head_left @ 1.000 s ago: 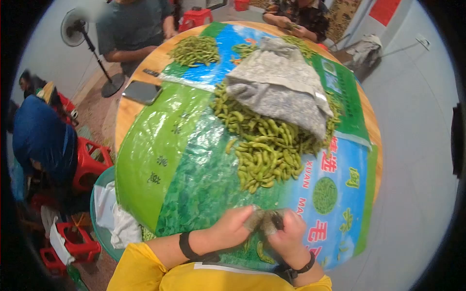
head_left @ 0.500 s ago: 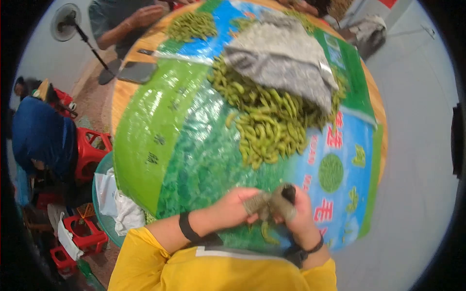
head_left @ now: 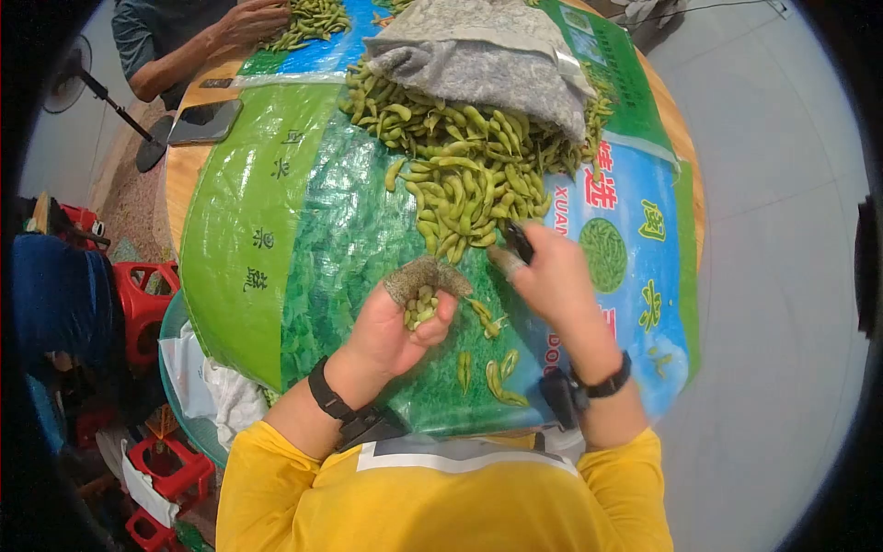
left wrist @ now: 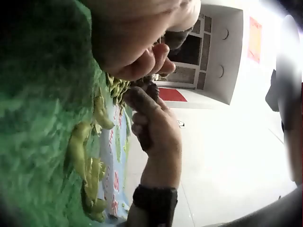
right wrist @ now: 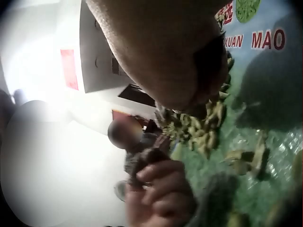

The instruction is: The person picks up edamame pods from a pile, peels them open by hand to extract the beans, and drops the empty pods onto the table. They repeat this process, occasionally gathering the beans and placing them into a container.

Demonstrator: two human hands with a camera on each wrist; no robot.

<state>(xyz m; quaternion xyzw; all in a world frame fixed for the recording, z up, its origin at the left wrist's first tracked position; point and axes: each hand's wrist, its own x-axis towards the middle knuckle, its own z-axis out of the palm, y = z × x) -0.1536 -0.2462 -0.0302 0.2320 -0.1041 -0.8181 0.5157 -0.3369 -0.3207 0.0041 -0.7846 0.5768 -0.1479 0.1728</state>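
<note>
My left hand (head_left: pixel 384 322) cups several shelled green edamame beans (head_left: pixel 423 305) in its curled fingers. Grey-brown covers wrap its thumb and forefinger. My right hand (head_left: pixel 556 274) reaches to the near edge of a heap of edamame pods (head_left: pixel 469 198), thumb and forefinger spread apart. Its thumb has a greyish cover, and a black covering (head_left: pixel 519 241) shows along the forefinger. In the left wrist view its other fingers (left wrist: pixel 137 124) are bent. Split pods (head_left: pixel 504 379) lie on the green sheet between my forearms, with another pod (head_left: pixel 485 317) beside the left fingertips.
A grey cloth (head_left: pixel 487 78) covers the back of the heap. Printed plastic sheeting (head_left: pixel 340 248) spreads over the round wooden table (head_left: pixel 179 198). A phone (head_left: pixel 206 122) lies at the left edge; across from me a person's hand (head_left: pixel 253 20) touches another pod pile (head_left: pixel 313 20).
My hands were together at the table's near side; now they are apart. The left has turned palm up, showing beans, and the right has moved forward to the pods. The head view has tilted down.
</note>
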